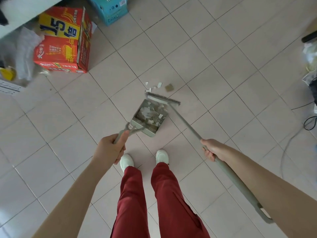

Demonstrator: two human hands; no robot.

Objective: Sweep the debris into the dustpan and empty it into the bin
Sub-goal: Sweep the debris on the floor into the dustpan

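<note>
A grey-green dustpan [137, 120] lies on the tiled floor ahead of my feet, holding several white paper scraps. My left hand [109, 149] grips its upright handle. My right hand [211, 149] grips the long grey pole of the broom [163, 100], whose head rests at the pan's open far edge. Beyond the broom head lie a few white paper scraps [154, 85] and a small brown scrap [169, 87] on the floor. No bin is clearly in view.
A red and yellow cardboard box [63, 42] stands at the upper left beside crumpled plastic [25, 50]. A teal box [111, 9] sits at the top. Black cables [310, 120] and bags lie along the right edge. My white shoes [127, 162] stand just behind the dustpan.
</note>
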